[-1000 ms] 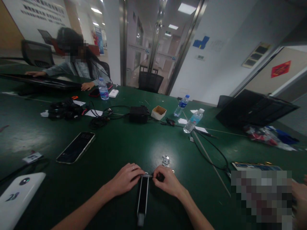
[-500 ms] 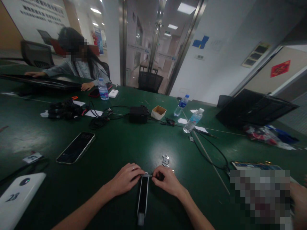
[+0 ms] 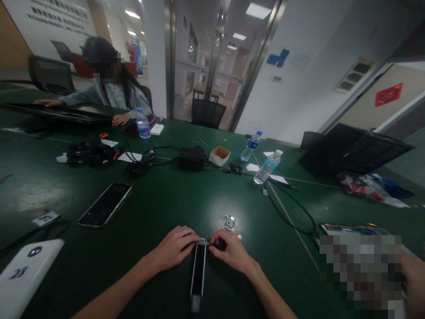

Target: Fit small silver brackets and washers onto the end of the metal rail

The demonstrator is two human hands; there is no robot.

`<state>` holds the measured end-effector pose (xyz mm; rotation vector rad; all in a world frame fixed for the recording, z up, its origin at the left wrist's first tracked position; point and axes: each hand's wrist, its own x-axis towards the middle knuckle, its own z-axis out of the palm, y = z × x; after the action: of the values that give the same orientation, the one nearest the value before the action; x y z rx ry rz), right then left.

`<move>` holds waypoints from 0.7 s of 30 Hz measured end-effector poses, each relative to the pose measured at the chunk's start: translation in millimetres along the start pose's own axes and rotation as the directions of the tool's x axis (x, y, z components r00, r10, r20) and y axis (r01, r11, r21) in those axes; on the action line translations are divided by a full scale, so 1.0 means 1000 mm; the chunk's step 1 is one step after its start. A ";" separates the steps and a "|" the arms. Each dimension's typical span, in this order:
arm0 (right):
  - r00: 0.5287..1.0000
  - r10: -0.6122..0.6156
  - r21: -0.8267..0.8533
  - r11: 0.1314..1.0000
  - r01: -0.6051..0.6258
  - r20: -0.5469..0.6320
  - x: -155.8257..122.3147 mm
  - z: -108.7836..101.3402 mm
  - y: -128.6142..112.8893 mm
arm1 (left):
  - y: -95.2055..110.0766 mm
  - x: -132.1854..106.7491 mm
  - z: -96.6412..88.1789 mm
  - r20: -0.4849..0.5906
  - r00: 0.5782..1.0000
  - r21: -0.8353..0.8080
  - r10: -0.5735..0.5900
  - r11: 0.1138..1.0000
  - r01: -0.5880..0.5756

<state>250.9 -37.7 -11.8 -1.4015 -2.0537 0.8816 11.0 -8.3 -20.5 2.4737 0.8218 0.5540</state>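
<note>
A long narrow black device with silver edges [image 3: 198, 274] lies on the green table [image 3: 159, 208], pointing away from me. My left hand [image 3: 174, 248] pinches its far end from the left, fingers closed, a ring on one finger. My right hand [image 3: 230, 251] pinches the same end from the right, fingers curled around a small dark part. A small silver metal bracket [image 3: 229, 222] lies just beyond my right hand, with a tiny metal ring [image 3: 239, 237] beside it.
A dark smartphone [image 3: 105, 204] lies to the left, a white case [image 3: 23, 277] at the near left. Cables, a black adapter [image 3: 191, 158], a small cardboard box [image 3: 219, 155] and water bottles [image 3: 267, 167] sit mid-table. A person sits at the far left by a laptop.
Almost nothing differs. Both hands stay pinched on the device's far end, my right hand shifting very slightly.
</note>
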 end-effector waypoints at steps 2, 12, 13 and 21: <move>1.000 -0.008 -0.008 1.000 0.008 0.000 0.000 -0.002 0.001 | -0.001 0.000 0.001 -0.003 1.000 -0.002 -0.003 1.000 0.003; 0.963 -0.033 -0.234 0.972 -0.032 -0.269 -0.003 -0.030 0.027 | 0.002 0.000 -0.002 0.014 1.000 -0.005 -0.016 1.000 0.016; 0.951 -0.046 -0.264 0.964 -0.038 -0.304 -0.003 -0.030 0.032 | 0.002 0.001 -0.002 0.014 1.000 -0.005 -0.015 1.000 0.015; 0.946 -0.111 -0.376 0.927 -0.012 -0.305 0.001 -0.016 0.061 | 0.006 0.002 -0.006 0.035 0.999 -0.004 -0.026 1.000 0.026</move>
<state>299.3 -16.7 -46.9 -1.5563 -2.0536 0.2149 12.0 -9.5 -12.3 2.4575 0.8370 0.5019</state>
